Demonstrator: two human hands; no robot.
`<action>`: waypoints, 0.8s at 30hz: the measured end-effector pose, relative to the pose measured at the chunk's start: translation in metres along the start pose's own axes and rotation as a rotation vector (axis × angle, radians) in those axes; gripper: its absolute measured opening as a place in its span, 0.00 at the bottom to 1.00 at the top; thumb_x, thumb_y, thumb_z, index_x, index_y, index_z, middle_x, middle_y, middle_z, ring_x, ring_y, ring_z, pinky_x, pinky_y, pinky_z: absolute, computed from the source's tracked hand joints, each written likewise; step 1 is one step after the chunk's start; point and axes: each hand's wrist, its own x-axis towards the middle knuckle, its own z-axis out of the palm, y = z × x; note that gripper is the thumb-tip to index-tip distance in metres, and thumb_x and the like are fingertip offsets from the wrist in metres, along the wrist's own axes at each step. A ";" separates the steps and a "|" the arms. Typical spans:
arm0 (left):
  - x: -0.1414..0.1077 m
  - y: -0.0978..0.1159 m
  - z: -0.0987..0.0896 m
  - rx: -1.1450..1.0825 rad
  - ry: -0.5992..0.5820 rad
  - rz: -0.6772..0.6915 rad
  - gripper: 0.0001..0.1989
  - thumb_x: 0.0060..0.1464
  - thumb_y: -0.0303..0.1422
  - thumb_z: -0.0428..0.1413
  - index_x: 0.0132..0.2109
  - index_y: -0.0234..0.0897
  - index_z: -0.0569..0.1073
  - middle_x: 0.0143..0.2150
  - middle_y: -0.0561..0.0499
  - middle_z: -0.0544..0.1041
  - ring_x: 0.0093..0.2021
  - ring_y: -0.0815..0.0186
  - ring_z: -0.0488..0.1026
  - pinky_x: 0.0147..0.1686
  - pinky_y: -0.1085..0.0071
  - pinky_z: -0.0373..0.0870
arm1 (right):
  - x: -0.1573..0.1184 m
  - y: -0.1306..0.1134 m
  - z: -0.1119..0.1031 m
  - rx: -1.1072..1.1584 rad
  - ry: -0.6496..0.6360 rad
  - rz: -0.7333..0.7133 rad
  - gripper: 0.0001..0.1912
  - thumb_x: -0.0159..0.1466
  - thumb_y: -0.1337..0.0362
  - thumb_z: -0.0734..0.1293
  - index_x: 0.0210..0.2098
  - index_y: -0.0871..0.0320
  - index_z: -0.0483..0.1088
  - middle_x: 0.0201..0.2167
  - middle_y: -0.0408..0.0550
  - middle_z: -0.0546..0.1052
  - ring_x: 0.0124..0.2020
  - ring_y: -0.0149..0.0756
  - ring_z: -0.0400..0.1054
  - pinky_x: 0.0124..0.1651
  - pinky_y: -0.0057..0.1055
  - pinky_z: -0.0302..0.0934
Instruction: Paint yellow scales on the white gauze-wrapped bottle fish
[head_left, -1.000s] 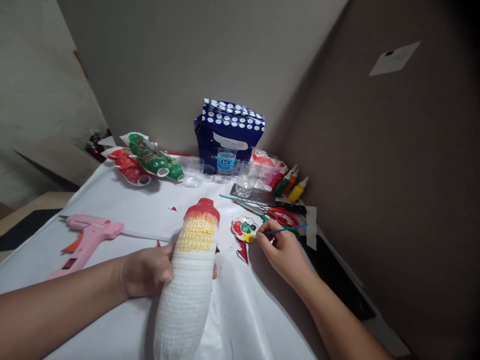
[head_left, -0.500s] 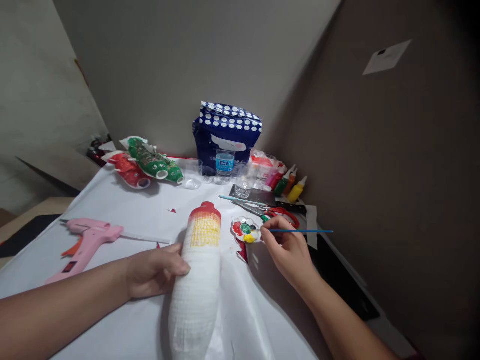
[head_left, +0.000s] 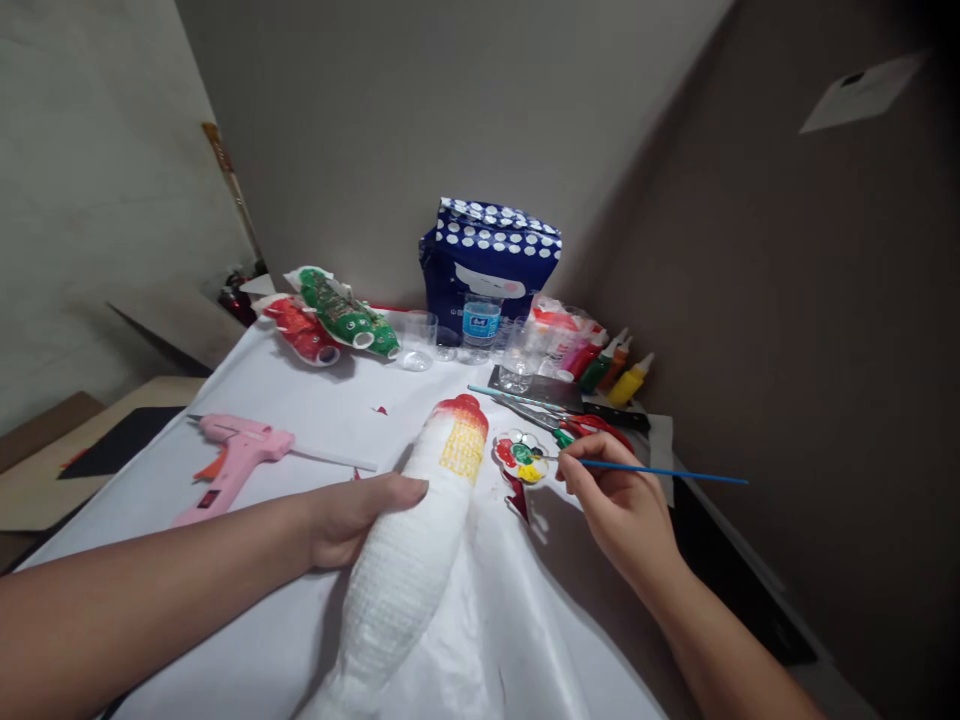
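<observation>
My left hand (head_left: 360, 515) is closed around the side of a white, gauze-wrapped bottle shape (head_left: 409, 560), which lies tilted with its top away from me. Red paint covers the neck end, and a yellow textured patch sits just below it. Between the thumb and fingers of my right hand (head_left: 619, 500) is a thin blue paintbrush (head_left: 667, 470). Its tip is at the flower-shaped paint palette (head_left: 500, 470), near the green well. Red, yellow and dark paints fill other wells.
A pink glue gun (head_left: 240, 450) lies on the left. Painted fish shapes (head_left: 345, 318), clear plastic cups (head_left: 418, 345) and a dark blue bag (head_left: 487, 255) stand at the back. Paint bottles (head_left: 630, 382), a knife (head_left: 615, 415) and red-handled scissors (head_left: 600, 430) are on the right.
The view has shifted, so things appear further right. The bottle shape is now tilted with its top to the right and its yellow patch turned rightward. The brush tip stays at the palette.
</observation>
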 end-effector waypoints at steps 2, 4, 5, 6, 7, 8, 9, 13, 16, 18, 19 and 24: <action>0.001 -0.002 -0.003 0.017 -0.024 0.010 0.36 0.42 0.52 0.70 0.52 0.31 0.79 0.50 0.41 0.83 0.51 0.54 0.79 0.51 0.66 0.74 | 0.000 0.002 0.000 -0.001 -0.007 0.015 0.12 0.65 0.53 0.67 0.31 0.54 0.69 0.25 0.43 0.74 0.24 0.34 0.66 0.28 0.30 0.58; 0.002 -0.004 -0.004 0.040 -0.033 0.033 0.36 0.41 0.53 0.70 0.52 0.33 0.79 0.50 0.42 0.83 0.50 0.55 0.80 0.50 0.67 0.74 | 0.000 0.003 0.001 0.001 -0.018 0.018 0.12 0.65 0.52 0.67 0.32 0.54 0.69 0.26 0.44 0.75 0.26 0.36 0.66 0.29 0.31 0.60; 0.002 -0.004 -0.005 0.047 -0.031 0.036 0.36 0.41 0.53 0.70 0.52 0.33 0.80 0.50 0.42 0.83 0.50 0.55 0.80 0.50 0.67 0.75 | 0.000 0.004 0.001 0.002 -0.022 0.016 0.13 0.65 0.52 0.67 0.32 0.54 0.69 0.26 0.45 0.75 0.26 0.36 0.66 0.30 0.31 0.60; 0.003 -0.005 -0.006 0.051 -0.026 0.041 0.36 0.41 0.53 0.70 0.52 0.33 0.80 0.50 0.42 0.83 0.49 0.55 0.80 0.49 0.67 0.75 | 0.000 0.004 0.001 0.001 -0.024 0.014 0.13 0.65 0.52 0.67 0.32 0.54 0.69 0.26 0.44 0.75 0.26 0.36 0.67 0.30 0.32 0.61; 0.003 -0.005 -0.006 0.053 -0.023 0.046 0.36 0.41 0.52 0.71 0.52 0.32 0.80 0.50 0.42 0.83 0.49 0.55 0.80 0.49 0.67 0.75 | 0.000 0.004 0.002 -0.004 -0.023 0.013 0.12 0.65 0.52 0.66 0.31 0.53 0.69 0.25 0.44 0.74 0.26 0.36 0.67 0.30 0.31 0.61; 0.003 -0.005 -0.007 0.054 -0.021 0.052 0.36 0.41 0.52 0.71 0.52 0.32 0.80 0.49 0.41 0.83 0.49 0.55 0.80 0.49 0.67 0.75 | 0.000 0.004 0.002 -0.012 -0.021 0.008 0.12 0.65 0.53 0.66 0.31 0.54 0.69 0.25 0.43 0.74 0.26 0.36 0.67 0.30 0.31 0.60; 0.003 -0.006 -0.007 0.056 -0.022 0.059 0.35 0.41 0.51 0.71 0.51 0.31 0.80 0.49 0.41 0.83 0.48 0.55 0.80 0.48 0.68 0.75 | 0.001 0.004 0.002 -0.022 -0.017 -0.001 0.12 0.66 0.53 0.66 0.31 0.54 0.69 0.24 0.43 0.74 0.25 0.35 0.68 0.29 0.31 0.60; 0.002 -0.005 -0.005 0.082 -0.015 0.089 0.34 0.43 0.51 0.70 0.51 0.31 0.79 0.46 0.41 0.84 0.46 0.56 0.80 0.45 0.69 0.75 | 0.002 0.004 0.002 -0.046 -0.011 -0.029 0.10 0.64 0.56 0.67 0.30 0.54 0.70 0.24 0.43 0.75 0.25 0.35 0.68 0.30 0.31 0.61; 0.000 -0.003 -0.001 0.097 0.018 0.086 0.33 0.41 0.50 0.71 0.49 0.33 0.79 0.43 0.44 0.84 0.42 0.58 0.80 0.44 0.69 0.74 | 0.002 0.006 0.002 -0.049 -0.015 -0.008 0.09 0.64 0.56 0.67 0.32 0.54 0.70 0.25 0.43 0.75 0.26 0.35 0.69 0.30 0.31 0.61; 0.000 -0.001 0.001 0.091 0.011 0.061 0.31 0.41 0.51 0.71 0.47 0.33 0.80 0.40 0.45 0.84 0.40 0.59 0.80 0.43 0.69 0.74 | 0.001 0.008 0.002 -0.050 -0.017 0.005 0.09 0.64 0.56 0.67 0.32 0.54 0.69 0.25 0.43 0.75 0.25 0.35 0.69 0.29 0.31 0.61; 0.000 0.000 0.002 0.086 0.005 0.053 0.30 0.42 0.51 0.71 0.46 0.33 0.80 0.39 0.46 0.84 0.40 0.59 0.80 0.43 0.69 0.74 | 0.001 0.008 0.002 -0.050 -0.016 0.011 0.09 0.64 0.56 0.67 0.32 0.54 0.69 0.25 0.42 0.75 0.25 0.35 0.69 0.29 0.31 0.60; 0.001 0.001 0.001 0.063 -0.051 0.064 0.29 0.44 0.50 0.70 0.46 0.31 0.79 0.39 0.45 0.84 0.37 0.62 0.80 0.41 0.72 0.75 | 0.002 0.007 0.001 -0.053 0.007 0.018 0.08 0.64 0.57 0.66 0.32 0.54 0.69 0.25 0.42 0.74 0.26 0.35 0.69 0.29 0.31 0.60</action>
